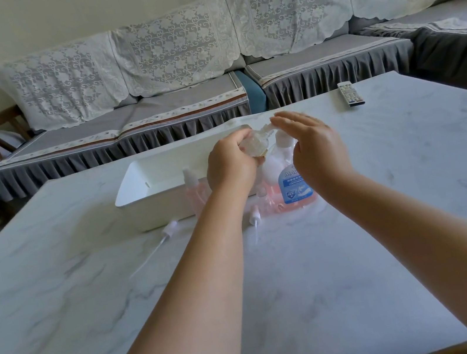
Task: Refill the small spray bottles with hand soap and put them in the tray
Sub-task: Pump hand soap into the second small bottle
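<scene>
A pink hand soap bottle (pixel 293 188) with a blue label stands on the marble table in front of a white tray (pixel 147 188). My left hand (pixel 232 166) grips a small clear spray bottle (pixel 253 144), tilted under the soap pump's spout. With straight fingers, my right hand (pixel 313 145) lies flat over the pump head (pixel 283 139). A pinkish small spray bottle (pixel 194 188) stands by the tray's front wall. Another small bottle (pixel 264 202) stands beside the soap bottle, partly hidden by my left forearm. Two loose spray tops (pixel 170 229) (pixel 254 215) with tubes lie on the table.
A remote control (pixel 350 94) lies at the far right of the table (pixel 336 283). A grey sofa (pixel 183 105) with lace covers runs behind the table.
</scene>
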